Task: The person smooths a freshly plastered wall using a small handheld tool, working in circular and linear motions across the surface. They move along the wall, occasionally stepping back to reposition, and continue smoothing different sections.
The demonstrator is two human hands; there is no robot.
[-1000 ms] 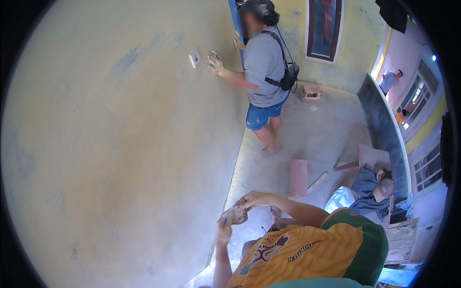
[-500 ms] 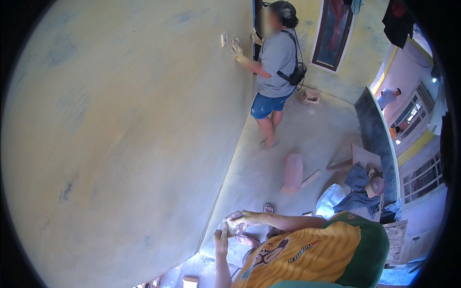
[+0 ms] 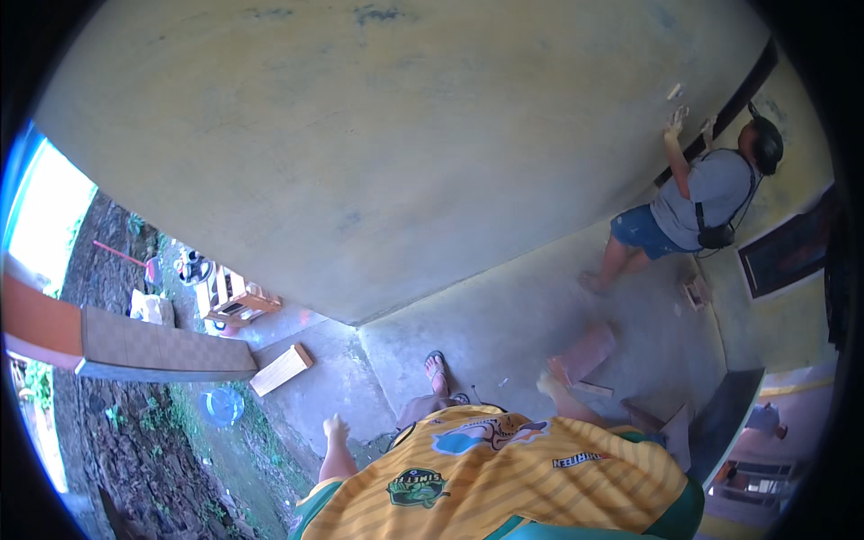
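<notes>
Grey concrete floor (image 3: 504, 333) is showing beneath the left hand (image 3: 335, 427) and right hand (image 3: 548, 387), which are hanging well apart, their fingers too blurred to tell whether spread or gripping. A reddish board (image 3: 587, 353) is lying near the right hand, while the yellowish plastered wall (image 3: 360, 162) is rising ahead.

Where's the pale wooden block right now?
In the head view, the block lies left of centre, near the end of the low tiled wall, above and left of the left hand.
</notes>
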